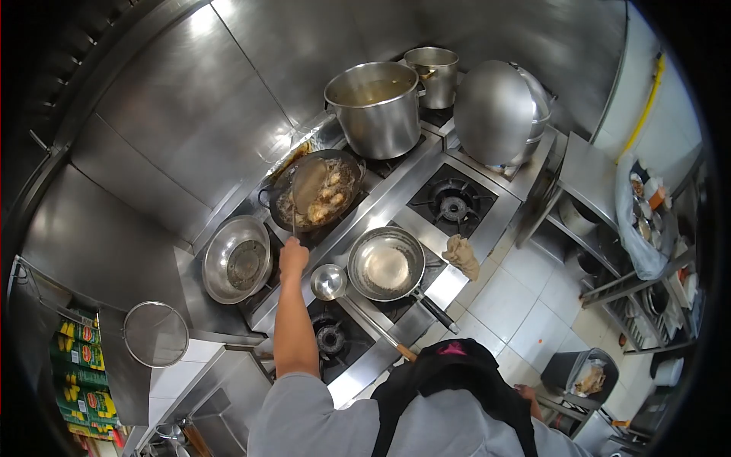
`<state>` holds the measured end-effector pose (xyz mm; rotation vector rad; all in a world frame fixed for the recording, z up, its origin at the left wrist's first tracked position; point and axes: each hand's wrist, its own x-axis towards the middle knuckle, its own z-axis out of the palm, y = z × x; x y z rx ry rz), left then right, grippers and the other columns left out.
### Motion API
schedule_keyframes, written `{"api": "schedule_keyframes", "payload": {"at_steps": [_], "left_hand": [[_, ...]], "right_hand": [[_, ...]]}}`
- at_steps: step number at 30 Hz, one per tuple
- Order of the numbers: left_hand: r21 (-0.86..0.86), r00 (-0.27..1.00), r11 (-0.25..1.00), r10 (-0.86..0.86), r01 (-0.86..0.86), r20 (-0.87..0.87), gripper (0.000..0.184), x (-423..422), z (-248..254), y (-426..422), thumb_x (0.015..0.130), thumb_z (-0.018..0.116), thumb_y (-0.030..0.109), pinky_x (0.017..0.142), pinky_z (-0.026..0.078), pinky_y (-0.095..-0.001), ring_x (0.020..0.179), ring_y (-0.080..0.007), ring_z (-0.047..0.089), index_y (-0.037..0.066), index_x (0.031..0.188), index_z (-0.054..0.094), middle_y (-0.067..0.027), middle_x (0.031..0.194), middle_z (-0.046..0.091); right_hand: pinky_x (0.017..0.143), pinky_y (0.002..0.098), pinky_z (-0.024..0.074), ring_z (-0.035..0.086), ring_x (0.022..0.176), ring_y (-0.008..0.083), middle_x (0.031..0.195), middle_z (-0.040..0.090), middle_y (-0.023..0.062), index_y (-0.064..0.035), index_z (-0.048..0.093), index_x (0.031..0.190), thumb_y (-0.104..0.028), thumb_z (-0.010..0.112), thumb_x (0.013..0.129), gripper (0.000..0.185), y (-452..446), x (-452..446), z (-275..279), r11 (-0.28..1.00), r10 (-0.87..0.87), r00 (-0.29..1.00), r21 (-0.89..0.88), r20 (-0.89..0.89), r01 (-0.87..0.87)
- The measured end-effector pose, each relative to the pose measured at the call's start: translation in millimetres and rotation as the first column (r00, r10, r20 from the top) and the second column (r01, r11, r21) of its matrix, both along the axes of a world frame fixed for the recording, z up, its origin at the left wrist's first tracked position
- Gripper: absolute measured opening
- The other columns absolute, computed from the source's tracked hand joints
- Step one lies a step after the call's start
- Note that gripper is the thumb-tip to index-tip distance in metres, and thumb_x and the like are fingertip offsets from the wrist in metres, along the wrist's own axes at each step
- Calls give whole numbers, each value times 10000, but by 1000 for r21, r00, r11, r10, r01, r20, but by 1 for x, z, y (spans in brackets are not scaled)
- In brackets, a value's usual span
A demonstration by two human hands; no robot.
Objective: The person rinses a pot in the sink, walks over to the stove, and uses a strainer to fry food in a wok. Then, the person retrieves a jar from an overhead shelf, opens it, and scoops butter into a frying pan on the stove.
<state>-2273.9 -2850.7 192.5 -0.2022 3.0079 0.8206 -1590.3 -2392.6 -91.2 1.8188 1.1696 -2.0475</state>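
Observation:
My left hand (294, 257) is closed around the handle of a round skimmer (309, 185), which reaches into a dark wok (268, 199) on the back burner. Browned fried pieces (329, 199) lie in bubbling oil there, beside and partly behind the skimmer's head. Just left of that hand stands a wide steel bowl (217, 282) with a dark round patch at its bottom. A ladle (329, 282) rests on the stove to the hand's right, its long handle pointing toward me. My right hand (525, 392) hangs low beside my body, mostly hidden; its fingers cannot be made out.
A frying pan (387, 266) sits on the front burners, its black handle sticking out over the edge. Near it lies a crumpled cloth (461, 257). Behind stand a large stockpot (378, 126), a smaller pot (434, 87) and a domed lid (493, 112). A bin (552, 373) is at right.

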Motion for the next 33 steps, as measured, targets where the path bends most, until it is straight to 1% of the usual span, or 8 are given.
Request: {"api": "schedule_keyframes", "payload": {"at_steps": [8, 15, 18, 19, 22, 24, 26, 33], "left_hand": [[-96, 996, 993, -56, 62, 65, 385, 8, -32, -3, 775, 489, 113, 927, 442, -484, 1070, -437, 561, 2, 1131, 585, -249, 1138, 606], [147, 994, 984, 98, -103, 41, 403, 25, 39, 9, 797, 458, 100, 586, 562, -402, 943, -338, 655, 36, 1174, 586, -206, 1161, 622], [48, 984, 996, 65, -74, 168, 398, 33, 23, 6, 800, 467, 107, 587, 561, -409, 873, -347, 671, 39, 1174, 584, -214, 1111, 638], [-170, 996, 982, -77, 85, 52, 380, 26, -8, -1, 800, 475, 113, 595, 556, -413, 818, -358, 677, 32, 1153, 592, -215, 1063, 653], [71, 999, 997, 25, -28, 37, 331, 8, -16, 5, 827, 452, 114, 540, 529, -403, 847, -351, 667, 49, 1119, 594, -175, 1091, 645], [52, 998, 999, 16, -13, -53, 351, -12, -14, -4, 815, 476, 137, 854, 484, -480, 990, -426, 607, 39, 1127, 602, -244, 1076, 636], [-48, 993, 997, 57, -62, -102, 360, -15, 18, 4, 824, 473, 138, 896, 450, -496, 1028, -446, 576, 16, 1147, 577, -243, 1086, 633], [-72, 964, 972, 230, -222, 131, 307, -83, 13, -5, 856, 456, 107, 685, 513, -455, 807, -351, 642, -33, 1114, 547, -226, 961, 651]], "right_hand": [[613, 423, 521, 573, 782, 272, 943, 530, 88, -46, 551, 1053, -208, 534, 877, 240, 1, -33, 23, 994, -106, 994, 2, 16, 106], [699, 443, 520, 579, 846, 270, 951, 561, 65, -92, 570, 1098, -229, 515, 895, 251, -10, -24, 34, 999, -5, 1000, -34, 3, 5], [694, 444, 522, 581, 852, 276, 972, 562, 74, -81, 563, 1113, -231, 507, 897, 269, -9, -1, 9, 998, 49, 999, -34, -10, -49], [692, 445, 523, 582, 854, 278, 978, 562, 77, -77, 561, 1118, -231, 505, 897, 275, -9, 5, 3, 997, 69, 998, -30, -13, -69], [687, 446, 526, 584, 860, 284, 998, 563, 86, -65, 554, 1133, -233, 496, 899, 293, -8, 11, -8, 995, 98, 995, -9, -31, -99], [683, 447, 527, 585, 864, 288, 1012, 564, 92, -58, 550, 1142, -234, 491, 900, 305, -5, 13, -13, 993, 118, 992, 7, -45, -118], [680, 448, 529, 587, 868, 292, 1025, 564, 98, -50, 546, 1152, -235, 485, 901, 317, 0, 12, -19, 989, 144, 988, 28, -63, -142], [680, 432, 528, 576, 847, 284, 997, 530, 104, -48, 534, 1119, -214, 492, 896, 281, 7, -13, 8, 995, -103, 994, -12, 37, 104]]}}
